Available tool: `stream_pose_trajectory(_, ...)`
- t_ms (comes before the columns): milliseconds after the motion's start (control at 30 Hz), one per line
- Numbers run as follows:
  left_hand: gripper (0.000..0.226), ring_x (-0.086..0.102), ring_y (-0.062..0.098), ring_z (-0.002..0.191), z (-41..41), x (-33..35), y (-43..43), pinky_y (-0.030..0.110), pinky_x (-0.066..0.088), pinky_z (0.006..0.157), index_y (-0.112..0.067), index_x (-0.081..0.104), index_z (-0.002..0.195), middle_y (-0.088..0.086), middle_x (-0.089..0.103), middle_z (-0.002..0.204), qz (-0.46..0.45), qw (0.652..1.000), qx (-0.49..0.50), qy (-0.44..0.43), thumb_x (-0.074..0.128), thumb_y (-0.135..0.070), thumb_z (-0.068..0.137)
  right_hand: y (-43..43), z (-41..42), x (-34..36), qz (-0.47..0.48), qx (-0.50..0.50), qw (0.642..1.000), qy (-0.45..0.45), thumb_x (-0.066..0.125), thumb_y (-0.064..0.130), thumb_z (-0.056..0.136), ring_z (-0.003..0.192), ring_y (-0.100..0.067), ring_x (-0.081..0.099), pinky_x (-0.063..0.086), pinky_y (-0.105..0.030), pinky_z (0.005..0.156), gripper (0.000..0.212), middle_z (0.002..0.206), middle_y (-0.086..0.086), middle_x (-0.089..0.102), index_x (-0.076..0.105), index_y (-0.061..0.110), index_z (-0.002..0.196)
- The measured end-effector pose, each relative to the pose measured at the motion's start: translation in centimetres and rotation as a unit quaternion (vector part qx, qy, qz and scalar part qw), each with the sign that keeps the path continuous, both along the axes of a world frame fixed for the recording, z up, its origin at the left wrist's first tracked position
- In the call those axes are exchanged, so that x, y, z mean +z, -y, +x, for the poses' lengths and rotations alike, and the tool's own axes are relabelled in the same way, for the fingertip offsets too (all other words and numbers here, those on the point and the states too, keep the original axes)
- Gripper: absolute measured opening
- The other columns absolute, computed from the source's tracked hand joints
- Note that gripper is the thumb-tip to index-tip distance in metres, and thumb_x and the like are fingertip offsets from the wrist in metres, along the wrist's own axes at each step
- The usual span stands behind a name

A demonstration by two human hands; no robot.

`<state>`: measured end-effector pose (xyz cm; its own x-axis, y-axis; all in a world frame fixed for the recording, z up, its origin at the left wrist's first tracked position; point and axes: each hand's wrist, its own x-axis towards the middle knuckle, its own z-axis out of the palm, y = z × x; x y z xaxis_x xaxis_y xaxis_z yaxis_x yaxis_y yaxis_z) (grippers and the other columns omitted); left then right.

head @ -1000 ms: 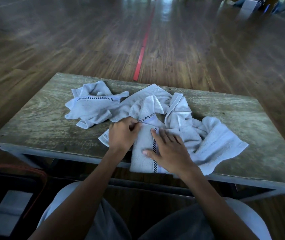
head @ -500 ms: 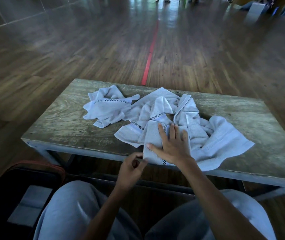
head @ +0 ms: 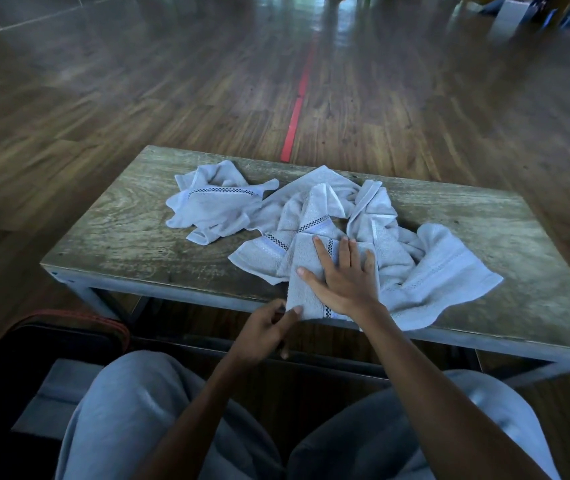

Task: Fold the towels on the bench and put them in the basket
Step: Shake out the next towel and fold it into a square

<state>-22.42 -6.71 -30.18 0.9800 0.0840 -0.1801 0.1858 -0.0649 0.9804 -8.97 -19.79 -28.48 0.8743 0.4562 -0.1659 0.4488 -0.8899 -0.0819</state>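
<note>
— So, what could go wrong from here?
— Your right hand (head: 342, 282) lies flat, fingers (head: 325, 254) straight, on the folded towel (head: 302, 271) at the worktop's (head: 120, 237) near edge, lower centre. Your left hand (head: 264, 332) curls onto its near corner and seems to pinch it. Lift carelessly and the fold could spring open, or drag the crumpled towels (head: 449, 271) touching it.
— And the basket (head: 68, 312)?
— Lower left, beside your knee.

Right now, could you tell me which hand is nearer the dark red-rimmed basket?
Left. The left hand, at the wooden bench's near edge, sits right of the basket; the right hand lies flat on the folded pale-blue towel, farther right.
</note>
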Motion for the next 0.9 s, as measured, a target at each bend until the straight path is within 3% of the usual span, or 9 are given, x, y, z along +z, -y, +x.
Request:
stream_pose_trajectory(200,0.030,0.063,0.024,0.050,0.3,0.3,0.8,0.025,0.044,0.044,-0.019,0.054,0.109,0.008,0.061,0.065,-0.019,0.999,-0.020,-0.025,0.052,-0.041,0.090,0.0,0.0,-0.4,0.012,-0.005,1.000,0.014,0.001,0.080,0.076,0.145,-0.028,-0.014,-0.008,-0.055,0.114,0.080,0.158,-0.016,-0.010,-0.017,0.042,0.145)
stream_pose_trajectory(300,0.027,0.065,0.025,0.054,0.2,0.0,0.5,0.027,0.045,0.047,-0.016,0.056,0.106,0.006,0.059,0.062,-0.017,0.999,-0.015,-0.031,0.056,-0.038,0.090,0.0,0.0,-0.5,0.015,-0.006,1.000,0.013,0.001,0.080,0.077,0.145,-0.027,-0.014,-0.009,-0.054,0.114,0.080,0.158,-0.015,-0.010,-0.016,0.043,0.145)
stream_pose_trajectory(433,0.028,0.068,0.029,0.058,0.3,0.0,-0.1,0.032,0.050,0.052,-0.015,0.056,0.110,0.010,0.070,0.088,0.038,0.999,-0.027,-0.023,0.061,-0.033,0.089,0.0,0.0,-0.5,0.023,-0.007,1.000,0.010,0.001,0.080,0.077,0.145,-0.025,-0.015,-0.010,-0.053,0.114,0.078,0.158,-0.014,-0.011,-0.015,0.044,0.145)
stream_pose_trajectory(533,0.028,0.068,0.029,0.059,0.4,-0.1,-0.2,0.034,0.051,0.054,-0.015,0.055,0.112,0.010,0.070,0.094,0.051,0.998,-0.026,-0.020,0.062,-0.029,0.089,0.1,0.1,-0.5,0.024,-0.005,1.000,0.008,0.000,0.080,0.076,0.145,-0.024,-0.015,-0.010,-0.053,0.115,0.078,0.159,-0.013,-0.010,-0.015,0.044,0.144)
stream_pose_trajectory(667,0.028,0.068,0.028,0.059,0.2,-0.3,-0.2,0.034,0.055,0.055,-0.015,0.059,0.107,0.008,0.070,0.078,0.027,0.999,0.000,-0.017,0.064,-0.032,0.086,0.1,0.1,-0.5,0.025,-0.006,1.000,0.012,0.001,0.080,0.077,0.146,-0.024,-0.014,-0.009,-0.053,0.115,0.078,0.159,-0.013,-0.009,-0.014,0.044,0.145)
stream_pose_trajectory(800,0.032,0.069,0.030,0.064,0.0,-0.1,0.3,0.031,0.051,0.055,-0.010,0.057,0.090,0.013,0.068,0.072,-0.024,0.998,0.034,-0.037,0.052,-0.041,0.090,0.1,0.0,-0.6,0.025,-0.008,0.999,0.020,0.001,0.080,0.077,0.146,-0.025,-0.012,-0.009,-0.053,0.115,0.078,0.159,-0.013,-0.008,-0.014,0.044,0.145)
stream_pose_trajectory(900,0.032,0.068,0.029,0.060,0.2,0.0,0.5,0.034,0.050,0.056,-0.007,0.053,0.088,0.010,0.064,0.065,-0.008,0.998,0.051,-0.045,0.048,-0.038,0.095,0.1,0.0,-0.6,0.025,-0.009,1.000,0.009,0.005,0.079,0.079,0.146,-0.025,-0.012,-0.009,-0.052,0.114,0.077,0.159,-0.013,-0.009,-0.012,0.044,0.145)
